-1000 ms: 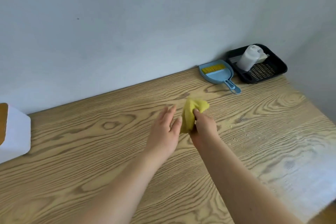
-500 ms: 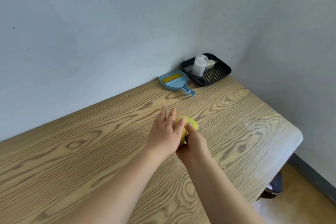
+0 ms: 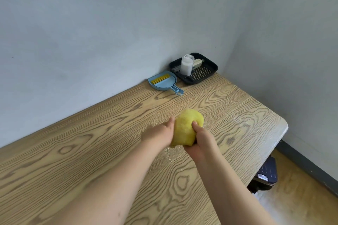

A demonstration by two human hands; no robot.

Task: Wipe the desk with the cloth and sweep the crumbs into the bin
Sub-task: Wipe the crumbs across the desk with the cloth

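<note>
Bunching the yellow cloth [image 3: 188,126] into a wad near the desk's [image 3: 73,151] right edge, the right hand [image 3: 199,142] grasps it while the left hand [image 3: 161,133] presses flat-fingered alongside, probably herding crumbs [image 3: 169,153].

You had soft, even daylight, bright enough to read the wood grain across the bench [image 3: 91,151]. A pale sheen washed out the grain at its far right corner, suggesting light from that side. Shadows stayed faint. Your left hand [image 3: 159,133] was smeared by motion blur. The wide lens bowed the bench's edges and the wall [image 3: 91,23] corner.
</note>
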